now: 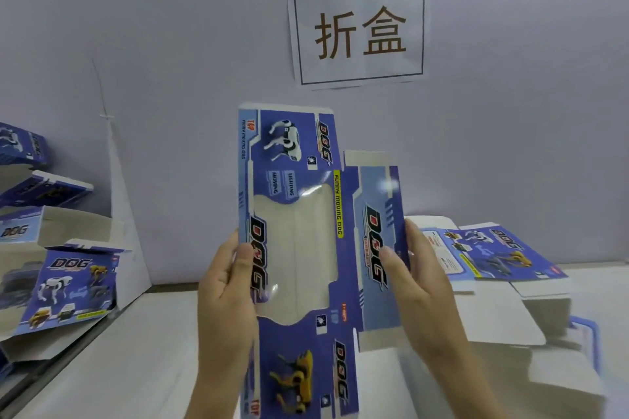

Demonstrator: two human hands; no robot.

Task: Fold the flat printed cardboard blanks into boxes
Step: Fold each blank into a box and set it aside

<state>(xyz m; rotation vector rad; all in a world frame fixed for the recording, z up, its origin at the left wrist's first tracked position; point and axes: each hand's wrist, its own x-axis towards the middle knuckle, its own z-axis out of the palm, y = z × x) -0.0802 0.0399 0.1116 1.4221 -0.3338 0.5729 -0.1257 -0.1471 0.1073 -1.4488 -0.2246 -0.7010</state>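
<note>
Folded boxes (68, 282) stand well left of the left hand (226, 299). That hand pinches the left edge of an upright flat cardboard blank (299, 248), thumb in front; the right hand (422, 282) pinches its right edge likewise. More flat blanks (493, 255) lie right of that hand.

A posted paper sign (359, 31) read "折盒". The cardboard blank (296, 248) at centre bore "DOG", "FUNNY MOVING DOG", "TOP", "MOVING" and "LIGHTING". "DOG" also stood on a folded box (68, 282) at left and a flat blank (493, 252) at right.
</note>
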